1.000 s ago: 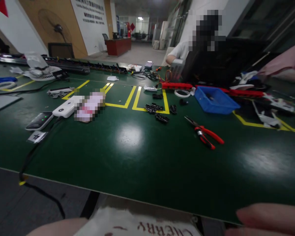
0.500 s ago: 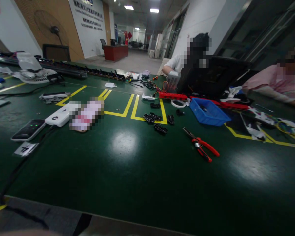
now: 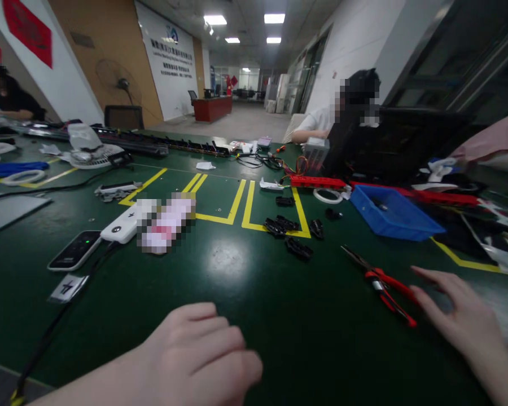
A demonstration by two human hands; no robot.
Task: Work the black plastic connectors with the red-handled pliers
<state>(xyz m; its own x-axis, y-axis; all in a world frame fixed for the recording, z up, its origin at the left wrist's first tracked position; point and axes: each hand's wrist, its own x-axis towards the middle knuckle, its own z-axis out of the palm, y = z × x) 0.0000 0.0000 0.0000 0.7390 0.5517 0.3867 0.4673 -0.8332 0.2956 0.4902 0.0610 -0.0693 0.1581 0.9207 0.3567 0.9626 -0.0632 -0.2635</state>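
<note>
My left hand [image 3: 197, 352] is over the near part of the green table [image 3: 245, 282], its fingers curled into a loose fist with nothing visible in them. My right hand [image 3: 461, 316] is at the lower right, fingers stretched out and apart, its fingertips right beside the red-handled pliers [image 3: 383, 282] that lie on the table. A cluster of small black plastic parts [image 3: 290, 231] lies beyond, near the yellow floor-tape lines [image 3: 245, 206]. Neither hand holds anything.
A blue bin [image 3: 393, 211] stands at the right, with a red bar [image 3: 317, 181] and a white tape ring [image 3: 327, 195] behind it. Left of centre are a white power bank [image 3: 121, 225], a phone [image 3: 74, 250] and a black cable [image 3: 46, 338]. People sit at the far side.
Both hands have come up into view over the table; half a second ago they were out of sight. The view has shifted slightly to the left and down.
</note>
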